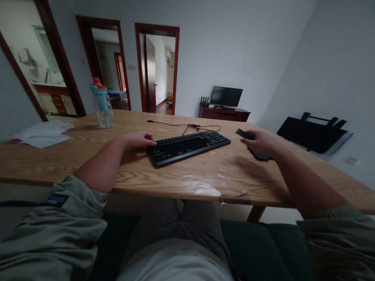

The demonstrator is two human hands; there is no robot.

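A black keyboard (190, 147) lies at a slant on the wooden table, its cable (193, 126) in loose loops behind it. My left hand (139, 139) is at the keyboard's left end, thumb and fingers closed on its edge. Right of the keyboard and above the tabletop, my right hand (261, 142) is closed on a small dark oblong object (244, 134) that points left; its kind is not clear. Below that hand lies a flat black piece (258, 154), partly hidden by the hand and wrist.
A clear bottle (104, 106) with a blue and red lid stands at the back left of the table (171, 184). White paper sheets (43, 132) lie at the left. Tape and a chipped spot (235, 199) mark the front edge. A monitor (226, 97) stands on a far cabinet.
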